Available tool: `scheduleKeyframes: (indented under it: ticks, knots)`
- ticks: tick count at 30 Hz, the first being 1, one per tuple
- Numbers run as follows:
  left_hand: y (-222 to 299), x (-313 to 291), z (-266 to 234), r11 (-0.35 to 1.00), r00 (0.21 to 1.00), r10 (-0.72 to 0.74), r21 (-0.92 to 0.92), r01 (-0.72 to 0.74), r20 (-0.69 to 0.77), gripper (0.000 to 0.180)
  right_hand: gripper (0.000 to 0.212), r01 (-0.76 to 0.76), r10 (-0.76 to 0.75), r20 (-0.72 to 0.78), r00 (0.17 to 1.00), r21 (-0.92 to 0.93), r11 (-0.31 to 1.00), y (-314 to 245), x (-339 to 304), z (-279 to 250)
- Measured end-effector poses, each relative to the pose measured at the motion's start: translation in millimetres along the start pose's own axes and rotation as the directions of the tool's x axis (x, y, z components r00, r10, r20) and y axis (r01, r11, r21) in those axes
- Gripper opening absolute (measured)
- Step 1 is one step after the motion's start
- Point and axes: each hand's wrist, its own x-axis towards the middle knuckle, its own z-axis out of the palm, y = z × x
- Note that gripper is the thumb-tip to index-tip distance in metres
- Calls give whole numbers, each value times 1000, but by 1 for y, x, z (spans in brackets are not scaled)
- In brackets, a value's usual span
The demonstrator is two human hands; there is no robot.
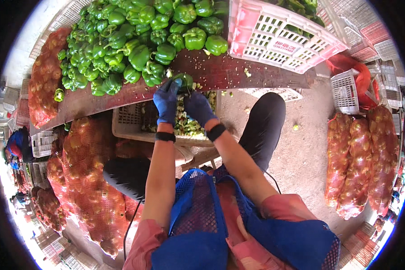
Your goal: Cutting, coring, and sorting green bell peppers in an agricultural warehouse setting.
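With the gloved left hand [166,101], grasping a green bell pepper [182,82] at the near edge of the maroon tabletop [202,67]; with the gloved right hand [198,107], curled in close at the pepper's lower right, impossible to tell from this view whether clenched on a small blade, on the stem or on nothing. Looks like partway through trimming or coring, to judge by the pale and green scraps [187,127] in the slatted crate [137,135] below the hands. Probably calls next for a steady left-hand hold, a clean cut or pull with the right, and a drop of the waste straight down. Sweeping from far left, note a filled red mesh sack [47,81] at the table's end, a bulging orange-red mesh sack [90,157] lower down, then a broad heap of green bell peppers [117,54] on the tabletop, just beyond the left hand. Farther right, see a white-and-pink crate [288,38] on the table, with green produce partly visible inside. At far right, past the dark-trousered right leg [264,126], find three filled red mesh sacks [359,166] side by side on the floor.
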Motion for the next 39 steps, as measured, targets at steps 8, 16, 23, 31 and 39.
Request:
scheduleKeyframes:
  ticks: [8, 16, 23, 31, 39]
  knots:
    - [16, 2, 9, 820, 932, -322, -444, 361, 165, 28, 17, -227, 281, -81, 956, 400, 888, 33, -32, 26]
    - [-14, 1, -12, 498, 882, -442, -773, 393, 163, 30, 27, -693, 204, 680, 704, 720, -9, 3, -19, -56]
    - [-14, 7, -20, 411, 884, -401, -816, 407, 239, 36, 20, -453, 264, 394, 880, 863, 222, -24, -9, -80]
    - [-57, -3, -34, 602, 988, -61, -785, 148, 139, 34, 24, -482, 288, 420, 861, 490, 726, -28, 27, -54]
    - [30, -28, -33, 722, 924, -233, -583, 372, 302, 34, 19, 164, -65, -180, 982, 621, 767, -47, 20, -77]
